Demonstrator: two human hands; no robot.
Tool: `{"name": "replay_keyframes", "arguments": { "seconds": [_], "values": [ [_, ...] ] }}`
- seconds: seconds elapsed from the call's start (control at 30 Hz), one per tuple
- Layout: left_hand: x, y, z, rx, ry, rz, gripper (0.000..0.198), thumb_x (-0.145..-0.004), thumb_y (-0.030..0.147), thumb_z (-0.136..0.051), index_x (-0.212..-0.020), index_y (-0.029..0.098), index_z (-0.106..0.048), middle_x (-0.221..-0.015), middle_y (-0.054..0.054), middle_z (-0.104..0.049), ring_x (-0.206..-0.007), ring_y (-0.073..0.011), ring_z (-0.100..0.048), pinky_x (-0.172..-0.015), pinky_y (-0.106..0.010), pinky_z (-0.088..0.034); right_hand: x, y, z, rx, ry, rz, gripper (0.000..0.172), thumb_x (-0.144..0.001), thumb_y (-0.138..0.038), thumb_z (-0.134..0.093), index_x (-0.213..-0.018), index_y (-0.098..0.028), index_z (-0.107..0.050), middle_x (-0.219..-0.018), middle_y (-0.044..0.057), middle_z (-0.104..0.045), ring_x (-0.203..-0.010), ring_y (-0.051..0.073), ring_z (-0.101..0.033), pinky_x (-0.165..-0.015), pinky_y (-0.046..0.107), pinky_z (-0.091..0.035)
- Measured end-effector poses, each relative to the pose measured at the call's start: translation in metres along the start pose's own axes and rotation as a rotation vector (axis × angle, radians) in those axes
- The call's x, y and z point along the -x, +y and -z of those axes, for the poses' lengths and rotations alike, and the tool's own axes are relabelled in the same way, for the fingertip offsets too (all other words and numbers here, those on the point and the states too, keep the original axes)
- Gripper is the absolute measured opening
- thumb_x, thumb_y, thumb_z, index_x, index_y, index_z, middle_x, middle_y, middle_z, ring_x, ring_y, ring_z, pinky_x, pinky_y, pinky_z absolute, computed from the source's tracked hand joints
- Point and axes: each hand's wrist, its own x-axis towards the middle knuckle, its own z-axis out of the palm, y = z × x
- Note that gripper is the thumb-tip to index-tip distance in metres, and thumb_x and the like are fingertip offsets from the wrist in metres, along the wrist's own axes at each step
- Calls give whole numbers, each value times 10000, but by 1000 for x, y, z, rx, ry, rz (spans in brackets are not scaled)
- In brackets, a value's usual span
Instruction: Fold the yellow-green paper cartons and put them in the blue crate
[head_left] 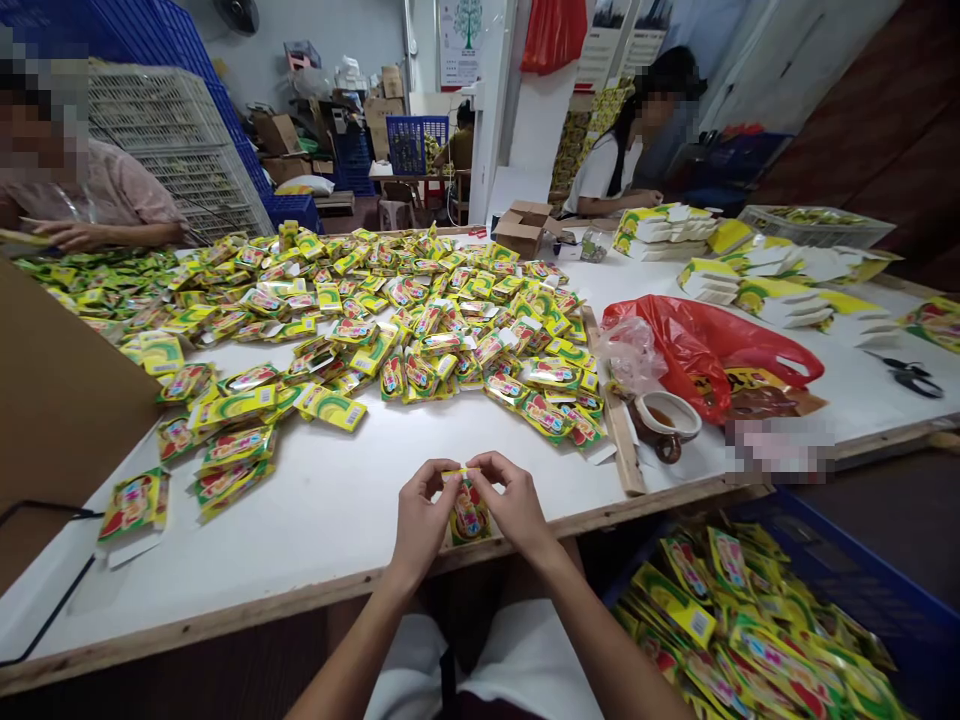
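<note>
At the table's front edge, a small yellow and green printed box (471, 512) with red fruit pictures stands between my two hands. My left hand (426, 508) pinches its top left corner with thumb and fingertips. On the other side, my right hand (513, 500) grips the top right corner the same way. Both thumbs lie close together at the upper edge, where a bit of white flap shows. Beyond my hands spreads a big heap of similar small boxes (420, 370), several with white end flaps sticking out.
A blue crate (847, 570) of boxes is low on my right. A wooden strip (619, 440), a cup (667, 412), a red plastic bag (720, 340) and scissors (911, 376) lie right. A cardboard carton (67, 410) stands left. Co-workers sit at left and far right.
</note>
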Motion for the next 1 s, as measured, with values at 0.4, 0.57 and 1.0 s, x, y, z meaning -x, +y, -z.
{"name": "replay_keyframes", "arguments": {
  "seconds": [0.4, 0.57, 1.0],
  "values": [
    [6, -10, 9, 43, -87, -68, 183, -826, 293, -572, -931, 221, -703, -993, -63, -674, -972, -205, -614, -879, -342, -484, 9, 13, 5, -111, -82, -10, 155, -843, -306, -553, -882, -191, -649, -844, 40, -679, -816, 186, -630, -745, 298, -504],
    [7, -8, 11, 24, -103, -96, 170, -819, 294, -580, -907, 220, -706, -956, -61, -676, -939, -212, -624, -855, -360, -499, 13, 16, 1, -124, -53, -18, 171, -844, -338, -552, -883, -192, -630, -866, 55, -669, -850, 199, -626, -779, 319, -506],
    [-80, -27, 100, -236, 736, 45, 635, -663, 322, -725, -1148, 194, -335, -1112, -90, -510, -993, -189, -559, -860, -375, -478, 68, -6, 172, 590, 122, -117, 276, -780, -464, -537, -876, -241, -669, -943, 76, -689, -880, 271, -637, -781, 375, -501]
  ]
}}
